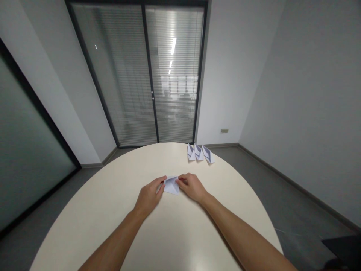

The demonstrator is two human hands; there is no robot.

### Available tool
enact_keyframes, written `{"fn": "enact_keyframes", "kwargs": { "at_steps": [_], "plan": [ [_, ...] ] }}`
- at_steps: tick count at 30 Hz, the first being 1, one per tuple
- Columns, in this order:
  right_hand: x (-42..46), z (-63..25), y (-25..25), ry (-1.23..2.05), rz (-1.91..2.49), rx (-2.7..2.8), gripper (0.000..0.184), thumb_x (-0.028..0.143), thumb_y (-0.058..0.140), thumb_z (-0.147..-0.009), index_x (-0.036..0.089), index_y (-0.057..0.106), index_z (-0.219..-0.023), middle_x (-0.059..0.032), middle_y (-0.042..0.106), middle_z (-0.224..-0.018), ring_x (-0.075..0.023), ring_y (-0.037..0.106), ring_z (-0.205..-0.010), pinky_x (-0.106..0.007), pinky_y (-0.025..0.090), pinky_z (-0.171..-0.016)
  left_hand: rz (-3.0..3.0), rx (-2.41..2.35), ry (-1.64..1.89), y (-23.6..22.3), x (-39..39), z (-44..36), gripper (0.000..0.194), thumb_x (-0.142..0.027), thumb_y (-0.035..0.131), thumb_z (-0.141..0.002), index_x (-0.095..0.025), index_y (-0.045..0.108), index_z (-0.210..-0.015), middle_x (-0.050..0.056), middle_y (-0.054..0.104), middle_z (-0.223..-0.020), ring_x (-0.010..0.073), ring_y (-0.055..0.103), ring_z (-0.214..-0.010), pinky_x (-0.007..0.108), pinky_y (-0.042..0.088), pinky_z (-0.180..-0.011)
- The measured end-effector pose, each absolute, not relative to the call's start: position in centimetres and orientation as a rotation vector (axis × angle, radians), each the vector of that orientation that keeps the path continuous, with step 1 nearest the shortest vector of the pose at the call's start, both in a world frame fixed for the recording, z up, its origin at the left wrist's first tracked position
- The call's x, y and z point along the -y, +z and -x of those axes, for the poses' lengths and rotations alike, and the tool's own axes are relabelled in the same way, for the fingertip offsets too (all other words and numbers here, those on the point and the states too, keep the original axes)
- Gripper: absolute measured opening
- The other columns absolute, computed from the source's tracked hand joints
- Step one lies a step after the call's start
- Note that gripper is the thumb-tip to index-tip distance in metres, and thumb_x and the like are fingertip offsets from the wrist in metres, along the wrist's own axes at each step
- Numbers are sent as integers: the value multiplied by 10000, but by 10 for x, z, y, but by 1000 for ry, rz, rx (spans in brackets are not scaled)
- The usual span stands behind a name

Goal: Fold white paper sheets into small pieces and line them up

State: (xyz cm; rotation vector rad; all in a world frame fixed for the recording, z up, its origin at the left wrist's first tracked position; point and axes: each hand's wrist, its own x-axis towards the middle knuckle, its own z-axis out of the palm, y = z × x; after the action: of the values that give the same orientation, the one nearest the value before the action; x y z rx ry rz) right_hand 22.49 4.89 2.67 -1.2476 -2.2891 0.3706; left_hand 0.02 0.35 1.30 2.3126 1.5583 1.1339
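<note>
A small piece of folded white paper (pixel 171 186) is held between my two hands just above or on the tabletop; I cannot tell if it touches. My left hand (pixel 150 194) pinches its left edge between thumb and fingers. On the opposite side, my right hand (pixel 193 186) grips the upper right corner, thumb in front and fingers curled behind. Creases and a slanted flap show on the paper's face. Three folded white paper pieces (pixel 198 153) with pointed ends stand side by side farther back, to the right.
The round cream table (pixel 113 210) spreads under both arms, its far edge curving behind the folded pieces. Beyond it are glass doors with blinds (pixel 132 82) and plain walls (pixel 234 67). A dark object (pixel 342 246), partly cut off, is at the lower right.
</note>
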Motion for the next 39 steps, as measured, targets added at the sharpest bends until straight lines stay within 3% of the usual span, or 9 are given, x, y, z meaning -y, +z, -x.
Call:
{"fn": "enact_keyframes", "kwargs": {
  "at_steps": [4, 8, 14, 21, 25, 30, 39],
  "plan": [
    [-50, -225, 27, 278, 1333, 2293, 444, 398, 372, -1041, 206, 734, -871, -63, 741, -879, -201, 644, -865, -303, 397, -805, -2462, -1427, 1080, 12, -4, -2, 332, -217, 503, -961, -256, 659, -1252, 22, 704, -1272, 177, 668, -1160, 346, 522, -1044],
    [-50, -225, 27, 237, 1397, 2238, 491, 379, 281, -1067, 191, 726, -976, -88, 727, -1005, -210, 633, -987, -326, 396, -897, -2568, -1312, 1017, 12, -3, -2, 339, -160, 531, -931, -271, 698, -1204, 24, 718, -1247, 180, 677, -1141, 371, 535, -1036],
    [-48, -225, 23, 230, 1199, 2253, 358, 408, 455, -1019, 227, 676, -1234, -93, 657, -1270, -229, 566, -1187, -377, 359, -1050, -2605, -1292, 930, 13, 0, -1, 343, -177, 555, -923, -292, 707, -1209, 32, 714, -1244, 194, 672, -1128, 376, 550, -1008],
    [-48, -228, 11, 274, 1142, 2429, 419, 441, 582, -940, 288, 629, -1327, -102, 541, -1452, -296, 454, -1338, -545, 237, -1140, -2601, -1308, 855, 11, 1, -6, 274, -234, 537, -952, -283, 736, -1133, 27, 699, -1265, 200, 642, -1166, 380, 516, -1038],
    [-48, -230, 12, 271, 1145, 2453, 473, 488, 634, -892, 277, 645, -1315, -110, 521, -1471, -314, 440, -1344, -539, 257, -1136, -2579, -1324, 861, 16, 2, -9, 236, -227, 530, -953, -262, 746, -1041, 40, 711, -1190, 201, 643, -1115, 359, 520, -994],
    [-46, -229, 21, 278, 1043, 2484, 370, 465, 648, -892, 281, 718, -1205, -83, 571, -1425, -311, 462, -1321, -511, 284, -1123, -2575, -1359, 838, 26, 6, -11, 192, -213, 527, -950, -238, 711, -905, 46, 695, -952, 207, 629, -958, 335, 516, -866],
    [-51, -229, 18, 333, 855, 2486, 188, 349, 663, -908, 282, 782, -1037, -63, 694, -1231, -260, 574, -1191, -453, 355, -1058, -2515, -1607, 875, 8, -4, -9, 91, -163, 563, -897, -208, 607, -830, 48, 643, -944, 221, 586, -937, 362, 481, -844]
  ]
}}
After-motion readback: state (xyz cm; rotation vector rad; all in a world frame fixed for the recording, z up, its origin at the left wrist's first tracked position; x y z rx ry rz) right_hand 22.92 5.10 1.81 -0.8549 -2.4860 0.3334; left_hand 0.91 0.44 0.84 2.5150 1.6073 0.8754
